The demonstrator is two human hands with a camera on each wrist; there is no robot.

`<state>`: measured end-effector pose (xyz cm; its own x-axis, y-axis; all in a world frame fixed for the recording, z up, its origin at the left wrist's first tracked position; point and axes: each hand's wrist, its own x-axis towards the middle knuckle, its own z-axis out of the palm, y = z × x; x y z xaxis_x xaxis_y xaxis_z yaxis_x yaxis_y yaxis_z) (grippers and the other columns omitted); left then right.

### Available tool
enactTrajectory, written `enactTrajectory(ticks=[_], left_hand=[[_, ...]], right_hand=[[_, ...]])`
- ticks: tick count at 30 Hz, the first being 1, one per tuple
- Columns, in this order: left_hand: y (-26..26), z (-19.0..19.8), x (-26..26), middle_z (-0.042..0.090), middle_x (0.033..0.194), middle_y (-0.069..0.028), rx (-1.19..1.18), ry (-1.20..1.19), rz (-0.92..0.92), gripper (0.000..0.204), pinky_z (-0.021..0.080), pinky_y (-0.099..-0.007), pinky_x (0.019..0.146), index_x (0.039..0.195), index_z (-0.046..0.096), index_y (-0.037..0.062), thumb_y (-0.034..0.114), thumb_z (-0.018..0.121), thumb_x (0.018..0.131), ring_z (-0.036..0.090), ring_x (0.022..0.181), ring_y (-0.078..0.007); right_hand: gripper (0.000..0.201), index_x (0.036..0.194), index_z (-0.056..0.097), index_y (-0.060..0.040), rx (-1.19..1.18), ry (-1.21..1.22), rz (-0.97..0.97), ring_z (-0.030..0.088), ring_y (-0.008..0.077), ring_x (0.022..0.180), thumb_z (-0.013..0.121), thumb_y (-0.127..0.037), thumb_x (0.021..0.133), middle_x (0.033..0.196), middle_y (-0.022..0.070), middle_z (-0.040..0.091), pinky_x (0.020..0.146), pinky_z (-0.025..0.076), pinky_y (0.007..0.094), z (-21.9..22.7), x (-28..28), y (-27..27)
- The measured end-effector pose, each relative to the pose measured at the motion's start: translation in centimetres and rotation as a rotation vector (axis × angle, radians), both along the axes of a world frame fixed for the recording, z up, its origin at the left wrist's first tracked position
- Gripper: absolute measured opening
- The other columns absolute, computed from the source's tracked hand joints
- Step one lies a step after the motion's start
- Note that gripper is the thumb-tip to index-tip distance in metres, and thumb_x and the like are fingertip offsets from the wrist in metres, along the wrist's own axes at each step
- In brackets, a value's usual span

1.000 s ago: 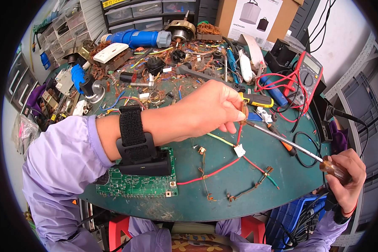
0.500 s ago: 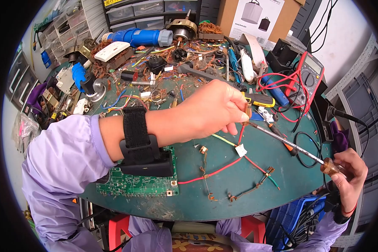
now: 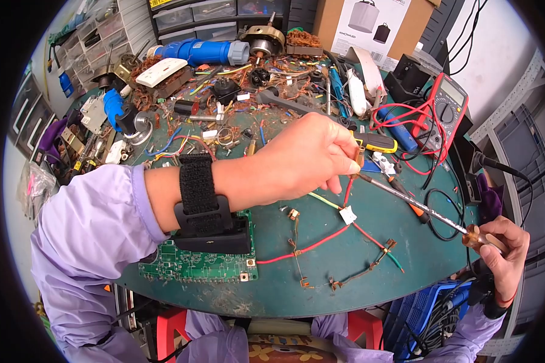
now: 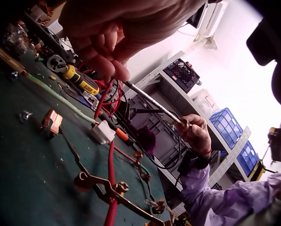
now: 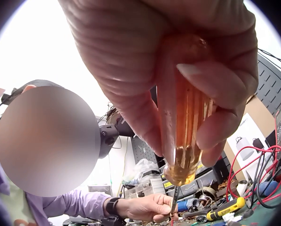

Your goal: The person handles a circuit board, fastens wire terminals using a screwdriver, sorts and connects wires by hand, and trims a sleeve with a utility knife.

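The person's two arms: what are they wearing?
The left hand and right hand are ungloved, with loose lavender sleeves above. A wide black strap carries a dark, boxy device at the left wrist. The right wrist has a black band and a thin red one.

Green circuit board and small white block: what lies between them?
In the head view, a red wire runs between the circuit board and the white block, crossed by a brass strip.
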<state>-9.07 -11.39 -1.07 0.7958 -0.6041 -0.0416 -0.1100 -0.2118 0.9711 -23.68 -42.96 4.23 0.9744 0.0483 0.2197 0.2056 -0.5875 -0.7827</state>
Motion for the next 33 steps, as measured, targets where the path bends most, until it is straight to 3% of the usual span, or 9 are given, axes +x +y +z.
enactTrajectory(ticks=[6,16,20,22,26,33], left_hand=[[0.1,0.0,-0.1,0.067,0.085,-0.0058,-0.003,-0.006,-0.004,0.016,0.048,-0.0239,0.055,0.099,0.066,-0.0025,0.009,0.059,0.089,0.058,0.059,-0.0091],[0.6,0.2,1.2,0.065,0.086,-0.0034,0.069,0.000,-0.078,0.015,0.048,-0.0234,0.064,0.098,0.065,-0.0002,0.010,0.058,0.089,0.059,0.071,-0.0087],[1.1,0.9,2.0,0.064,0.084,-0.0017,0.262,0.014,-0.054,0.015,0.047,-0.0238,0.065,0.097,0.065,0.0003,0.011,0.063,0.086,0.059,0.074,-0.0092],[1.6,1.2,2.6,0.065,0.083,-0.0019,0.434,-0.159,-0.122,0.016,0.047,-0.0243,0.066,0.096,0.065,0.0001,0.009,0.065,0.084,0.060,0.075,-0.0099],[2.1,0.7,3.4,0.067,0.082,-0.0035,0.458,-0.316,-0.203,0.013,0.048,-0.0275,0.070,0.092,0.067,0.0003,0.009,0.068,0.082,0.061,0.078,-0.0112],[2.4,0.7,4.2,0.067,0.086,-0.0052,0.602,-0.315,-0.289,0.013,0.049,-0.0289,0.070,0.092,0.068,0.0014,0.009,0.067,0.082,0.063,0.077,-0.0131]], right_hand=[[0.036,0.094,0.060,0.0088,0.069,0.167,-0.098,0.063,0.0126,0.065,0.077,-0.018,0.078,0.083,0.0126,0.066,0.056,0.048,0.0201,0.3,0.1,-0.1],[0.038,0.094,0.059,0.0067,0.038,0.067,-0.031,0.063,0.0127,0.073,0.077,-0.022,0.078,0.082,0.0066,0.058,0.064,0.050,0.0215,0.0,0.6,-0.5],[0.040,0.093,0.059,0.0047,0.020,-0.005,-0.039,0.059,0.0108,0.070,0.077,-0.028,0.077,0.080,0.0045,0.055,0.064,0.049,0.0213,-0.7,1.1,-1.0],[0.043,0.091,0.059,0.0043,0.006,-0.011,-0.031,0.058,0.0103,0.068,0.078,-0.031,0.076,0.078,0.0039,0.054,0.062,0.048,0.0207,-0.9,1.4,-0.9],[0.046,0.089,0.058,0.0036,-0.018,0.034,0.007,0.058,0.0096,0.066,0.078,-0.036,0.075,0.076,0.0034,0.052,0.060,0.046,0.0203,-1.2,1.5,-1.5],[0.049,0.085,0.055,0.0008,-0.024,0.011,-0.005,0.059,0.0107,0.065,0.077,-0.042,0.075,0.076,0.0029,0.049,0.056,0.045,0.0211,-2.8,1.5,-1.9]])
